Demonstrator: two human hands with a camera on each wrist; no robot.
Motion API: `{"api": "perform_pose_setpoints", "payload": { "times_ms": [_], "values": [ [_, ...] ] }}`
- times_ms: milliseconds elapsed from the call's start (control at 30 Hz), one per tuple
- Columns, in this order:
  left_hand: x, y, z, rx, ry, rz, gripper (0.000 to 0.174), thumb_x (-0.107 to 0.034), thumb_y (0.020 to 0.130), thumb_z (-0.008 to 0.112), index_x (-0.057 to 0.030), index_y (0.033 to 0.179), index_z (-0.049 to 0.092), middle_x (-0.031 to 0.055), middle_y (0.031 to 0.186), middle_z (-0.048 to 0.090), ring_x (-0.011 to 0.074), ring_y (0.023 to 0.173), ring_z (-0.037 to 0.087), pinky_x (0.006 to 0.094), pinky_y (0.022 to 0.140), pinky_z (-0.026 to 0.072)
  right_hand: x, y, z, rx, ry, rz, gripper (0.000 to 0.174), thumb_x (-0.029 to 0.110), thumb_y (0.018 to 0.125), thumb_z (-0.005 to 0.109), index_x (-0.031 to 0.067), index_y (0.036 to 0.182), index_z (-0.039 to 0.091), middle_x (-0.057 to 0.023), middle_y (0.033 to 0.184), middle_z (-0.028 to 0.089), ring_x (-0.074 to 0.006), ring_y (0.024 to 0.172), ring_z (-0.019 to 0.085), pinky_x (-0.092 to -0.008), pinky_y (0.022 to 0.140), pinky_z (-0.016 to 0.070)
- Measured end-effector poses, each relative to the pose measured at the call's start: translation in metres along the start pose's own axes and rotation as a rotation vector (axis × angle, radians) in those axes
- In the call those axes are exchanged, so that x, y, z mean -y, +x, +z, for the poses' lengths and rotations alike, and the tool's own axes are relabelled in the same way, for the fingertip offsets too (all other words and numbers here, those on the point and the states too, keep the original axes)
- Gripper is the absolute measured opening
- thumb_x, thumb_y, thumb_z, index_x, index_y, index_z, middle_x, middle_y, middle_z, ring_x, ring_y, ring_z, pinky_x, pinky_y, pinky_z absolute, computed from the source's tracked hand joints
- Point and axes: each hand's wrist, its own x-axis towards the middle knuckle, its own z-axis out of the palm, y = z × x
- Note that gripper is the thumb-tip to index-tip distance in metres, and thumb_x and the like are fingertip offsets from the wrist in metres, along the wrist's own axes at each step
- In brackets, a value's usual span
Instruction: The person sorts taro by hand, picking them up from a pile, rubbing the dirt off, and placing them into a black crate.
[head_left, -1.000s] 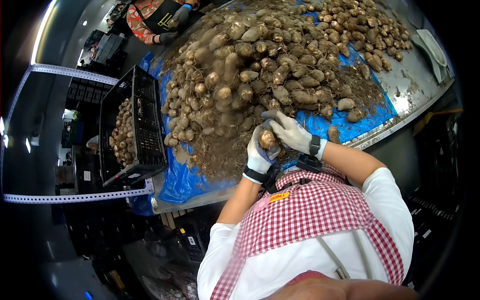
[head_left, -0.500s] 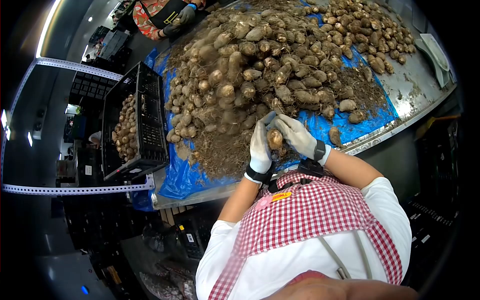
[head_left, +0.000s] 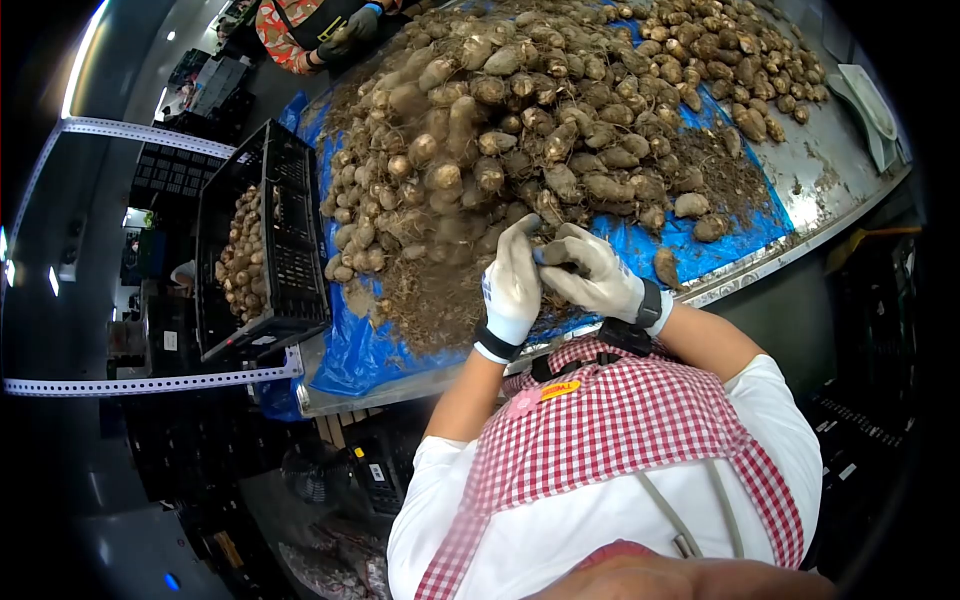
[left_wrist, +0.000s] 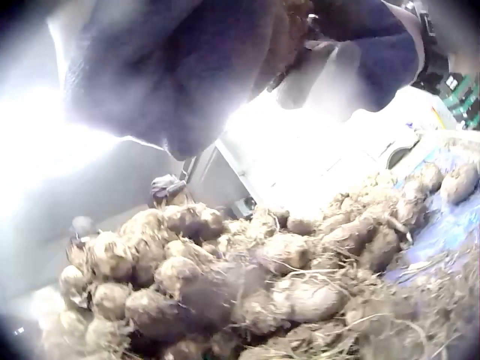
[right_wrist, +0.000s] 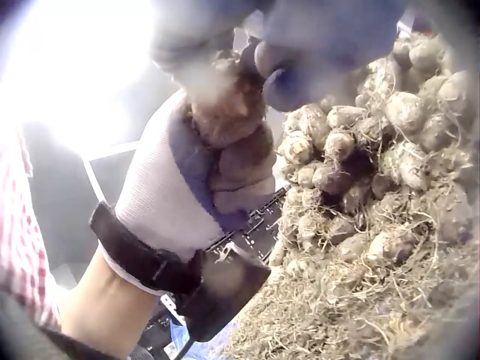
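In the right wrist view, the gloved left hand (right_wrist: 172, 180) holds a brown taro (right_wrist: 229, 116) with fingers curled round its lower part. The right hand (right_wrist: 322, 45) has its blue-coated fingertips bent against the taro's upper end. Both hands meet in front of the chest in the head view, left hand (head_left: 513, 283) beside right hand (head_left: 597, 275), and their fingers mostly hide the taro there. Just beyond them rises a large heap of taros (head_left: 520, 130) with hairy roots. The left wrist view shows a dark blue glove palm (left_wrist: 172, 67) above that heap.
A black crate (head_left: 292, 220) partly filled with taros stands left. Blue plastic sheet (head_left: 350, 350) covers part of the metal table (head_left: 820, 200), strewn with loose roots and soil (head_left: 430, 300). More taros (head_left: 740, 60) lie at far right, near a pale green scoop-like tray (head_left: 868, 105). Another gloved person (head_left: 290, 35) works opposite.
The right hand, earlier stretched apart above the taro, has come in with bent fingers against it. The taro, visible between the hands before, is now turned behind the fingers in the head view.
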Motion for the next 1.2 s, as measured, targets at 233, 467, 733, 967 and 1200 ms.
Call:
{"api": "perform_pose_setpoints", "payload": {
  "times_ms": [233, 467, 733, 967, 1200],
  "values": [
    [0.020, -0.014, 0.010, 0.022, -0.023, 0.164, 0.033, -0.014, 0.101, 0.039, 0.0045, 0.125, 0.050, 0.0240, 0.106, 0.066, 0.0313, 0.089, 0.069, 0.0360, 0.076, 0.0540, -0.035, -0.001, -0.004, 0.036, -0.064, -0.079, 0.033, 0.023, 0.092, 0.060, 0.0010, 0.115, 0.054, -0.0093, 0.091, 0.061, -0.0159, 0.069, 0.059, -0.0318, 0.059, 0.0505],
    [0.056, -0.016, 0.011, -0.095, -0.034, 0.110, 0.039, -0.023, 0.104, 0.033, 0.0021, 0.126, 0.052, 0.0100, 0.083, 0.062, 0.0128, 0.068, 0.056, 0.0266, 0.063, 0.0458, -0.015, -0.001, -0.010, 0.260, -0.062, 0.360, 0.031, 0.027, 0.096, 0.055, -0.0035, 0.090, 0.058, -0.0145, 0.073, 0.059, -0.0174, 0.063, 0.059, -0.0327, 0.054, 0.0457],
    [0.032, -0.001, -0.011, 0.059, 0.243, 0.441, 0.029, -0.004, 0.091, 0.052, 0.0016, 0.119, 0.055, 0.0208, 0.091, 0.068, 0.0347, 0.076, 0.068, 0.0383, 0.069, 0.0548, 0.007, 0.002, -0.015, 0.504, -0.242, 0.398, 0.047, 0.039, 0.094, 0.058, -0.0049, 0.077, 0.058, -0.0155, 0.063, 0.056, -0.0183, 0.054, 0.055, -0.0328, 0.048, 0.0419],
    [0.037, -0.009, -0.002, 0.138, -0.044, 0.269, 0.028, -0.007, 0.098, 0.044, 0.0043, 0.122, 0.051, 0.0190, 0.101, 0.062, 0.0236, 0.085, 0.064, 0.0338, 0.073, 0.0538, -0.031, 0.011, -0.009, 0.122, -0.028, 0.391, 0.040, 0.033, 0.094, 0.050, -0.0030, 0.084, 0.062, -0.0059, 0.066, 0.060, -0.0156, 0.059, 0.056, -0.0333, 0.054, 0.0453],
    [0.050, -0.014, -0.003, 0.161, -0.311, -0.031, 0.058, -0.043, 0.104, 0.023, 0.0023, 0.137, 0.042, 0.0171, 0.128, 0.054, 0.0233, 0.116, 0.056, 0.0350, 0.096, 0.0461, -0.004, 0.017, -0.031, 0.294, 0.152, 0.533, 0.052, 0.035, 0.092, 0.057, 0.0013, 0.131, 0.048, -0.0181, 0.118, 0.058, -0.0255, 0.099, 0.059, -0.0369, 0.085, 0.0487]
  ]
}}
